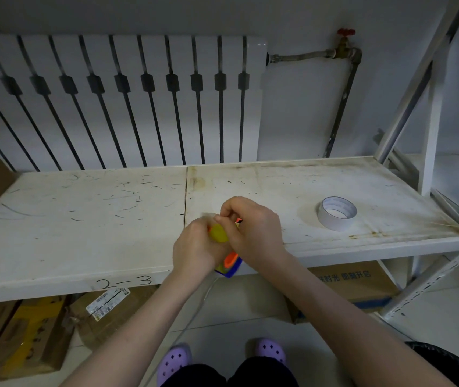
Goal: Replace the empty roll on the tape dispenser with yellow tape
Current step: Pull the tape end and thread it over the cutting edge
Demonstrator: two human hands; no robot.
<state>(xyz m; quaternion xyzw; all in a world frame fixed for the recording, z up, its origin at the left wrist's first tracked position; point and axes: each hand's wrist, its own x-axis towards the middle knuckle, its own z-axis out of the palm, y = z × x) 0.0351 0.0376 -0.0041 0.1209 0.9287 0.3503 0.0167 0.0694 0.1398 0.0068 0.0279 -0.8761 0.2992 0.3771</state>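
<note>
Over the front edge of the white shelf (83, 219) both my hands close around the tape dispenser (231, 265), whose orange and blue parts stick out below my palms. My left hand (194, 250) grips the dispenser from the left. A yellow tape roll (218, 233) shows between my two hands, at the top of the dispenser. My right hand (253, 227) is curled over the dispenser's upper right, fingers pinched near the yellow roll. A white roll (337, 213) lies flat on the shelf to the right, apart from my hands.
A radiator (116, 99) and a pipe with a red valve (345, 32) stand behind the shelf. A shelf upright (432, 121) rises at the right. Cardboard boxes (21, 336) lie on the floor under the shelf. My purple shoes (173, 361) are below.
</note>
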